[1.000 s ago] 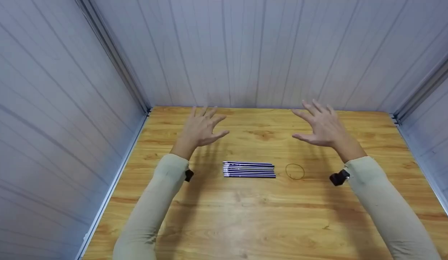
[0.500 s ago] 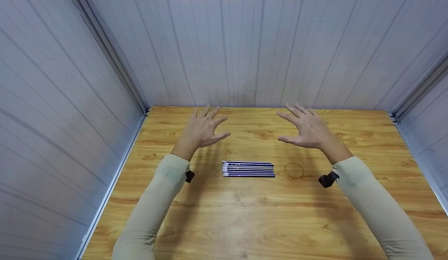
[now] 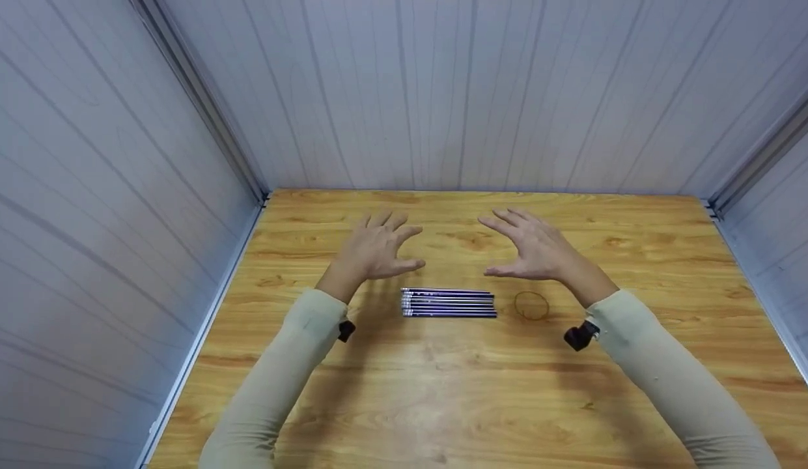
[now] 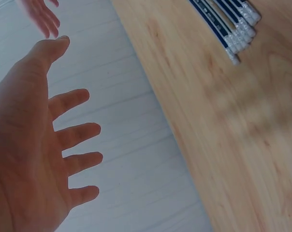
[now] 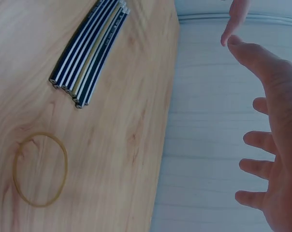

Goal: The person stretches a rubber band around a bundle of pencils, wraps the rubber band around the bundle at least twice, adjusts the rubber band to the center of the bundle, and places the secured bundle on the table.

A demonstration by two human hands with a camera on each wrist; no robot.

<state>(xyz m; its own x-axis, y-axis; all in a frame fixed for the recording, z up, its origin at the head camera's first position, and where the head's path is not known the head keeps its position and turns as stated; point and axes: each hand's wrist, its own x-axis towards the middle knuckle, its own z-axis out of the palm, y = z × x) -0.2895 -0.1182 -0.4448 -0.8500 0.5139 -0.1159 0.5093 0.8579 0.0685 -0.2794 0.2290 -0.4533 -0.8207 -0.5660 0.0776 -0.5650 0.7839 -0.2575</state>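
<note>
A row of several dark blue-purple pencils lies side by side on the wooden table, their eraser ends to the left. Just right of them a thin yellowish rubber band lies in a loose loop. My left hand hovers above and behind the pencils' left end, fingers spread and holding nothing. My right hand is in the air behind the rubber band, thumb and fingers apart, also holding nothing. In the right wrist view the unsharpened pencil ends and the whole band show plainly.
White panel walls rise at the back, the left and the right of the wooden table. A small black camera is strapped at the right wrist, another at the left.
My right hand has moved left and nearer the pencils. My left hand has come slightly right and toward me. Pencils and rubber band lie where they were.
</note>
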